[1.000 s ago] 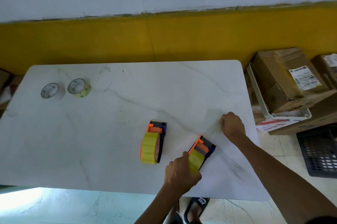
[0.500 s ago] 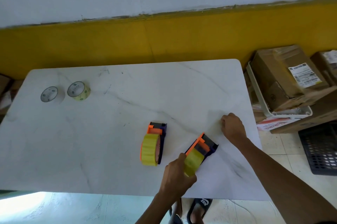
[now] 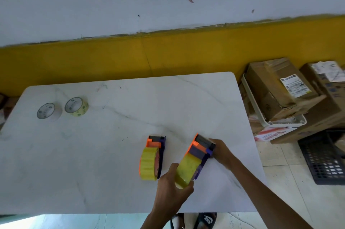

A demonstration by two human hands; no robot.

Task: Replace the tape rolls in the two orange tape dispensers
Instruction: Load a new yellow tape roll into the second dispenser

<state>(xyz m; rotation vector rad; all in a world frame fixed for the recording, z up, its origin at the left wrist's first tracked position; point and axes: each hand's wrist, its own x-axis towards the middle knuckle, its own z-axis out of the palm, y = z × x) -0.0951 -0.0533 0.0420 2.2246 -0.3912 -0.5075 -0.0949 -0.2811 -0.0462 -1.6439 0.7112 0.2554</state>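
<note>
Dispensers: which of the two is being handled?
The right-hand dispenser: left hand on its yellow roll, right hand at its head. The other dispenser lies untouched.

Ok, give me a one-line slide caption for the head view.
Both hands grip the right orange tape dispenser on the marble table; its twin lies alongside.

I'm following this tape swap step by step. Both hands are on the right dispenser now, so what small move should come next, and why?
Probably pull the yellow roll sideways off its hub. The left hand already wraps the roll's near end, while the right hand braces the right dispenser at its head, steadying it. The other dispenser lies untouched, and two spare rolls wait at the table's far left.
</note>
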